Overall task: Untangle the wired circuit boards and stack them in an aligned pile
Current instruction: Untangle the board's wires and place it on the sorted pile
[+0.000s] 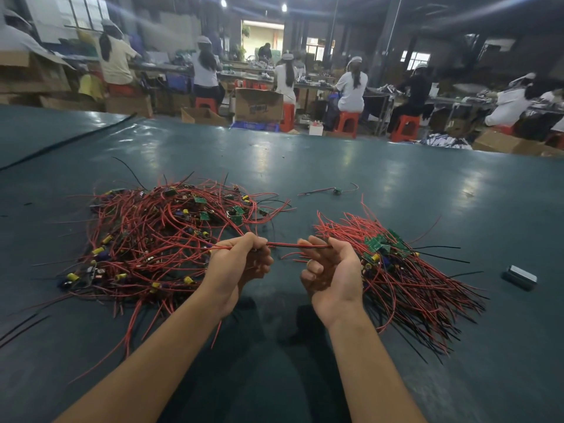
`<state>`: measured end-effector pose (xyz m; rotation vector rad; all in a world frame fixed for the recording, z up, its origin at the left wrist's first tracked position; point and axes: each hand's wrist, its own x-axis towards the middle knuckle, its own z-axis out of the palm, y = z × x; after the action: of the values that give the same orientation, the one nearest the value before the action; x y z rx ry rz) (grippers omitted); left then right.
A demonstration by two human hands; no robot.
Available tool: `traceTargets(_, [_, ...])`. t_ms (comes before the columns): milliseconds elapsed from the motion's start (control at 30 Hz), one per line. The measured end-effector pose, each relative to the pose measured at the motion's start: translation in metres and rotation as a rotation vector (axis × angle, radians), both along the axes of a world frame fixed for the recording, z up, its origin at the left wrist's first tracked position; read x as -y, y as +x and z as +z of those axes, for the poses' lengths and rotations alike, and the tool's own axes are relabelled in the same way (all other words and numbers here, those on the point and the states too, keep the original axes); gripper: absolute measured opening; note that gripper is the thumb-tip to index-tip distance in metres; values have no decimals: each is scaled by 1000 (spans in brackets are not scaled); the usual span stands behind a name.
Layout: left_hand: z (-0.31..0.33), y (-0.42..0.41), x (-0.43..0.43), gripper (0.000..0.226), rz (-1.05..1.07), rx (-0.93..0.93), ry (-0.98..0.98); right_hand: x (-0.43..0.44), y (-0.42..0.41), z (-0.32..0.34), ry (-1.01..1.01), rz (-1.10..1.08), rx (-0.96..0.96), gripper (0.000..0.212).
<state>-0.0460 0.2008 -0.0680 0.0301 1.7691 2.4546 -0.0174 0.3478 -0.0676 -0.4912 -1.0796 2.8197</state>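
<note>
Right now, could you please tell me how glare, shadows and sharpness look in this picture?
Head view: ceiling lamps throw glare patches on the green table; head view: the left hand, right hand and the wires they hold are sharp, the workers behind soft; head view: dark shadows lie under the forearms.

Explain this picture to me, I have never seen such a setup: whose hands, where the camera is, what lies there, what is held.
No machine here: a person works with bare hands, filmed by one camera worn on the head. On the table lie a tangled heap of red-wired boards on the left, a tidier pile on the right, one stray board and a small dark box. The left hand and right hand each grip a wire pair stretched between them.
</note>
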Motion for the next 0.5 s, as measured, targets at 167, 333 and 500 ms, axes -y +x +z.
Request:
traceTargets(167, [-2, 3, -3, 47, -31, -26, -18, -2, -1, -3, 34, -53, 18, 39])
traceTargets(333, [-3, 6, -6, 44, -27, -65, -57, 6, -5, -10, 401, -192, 73, 50])
traceTargets(500, [-4, 9, -8, 36, -20, -103, -116, 30, -1, -19, 737, -253, 8, 57])
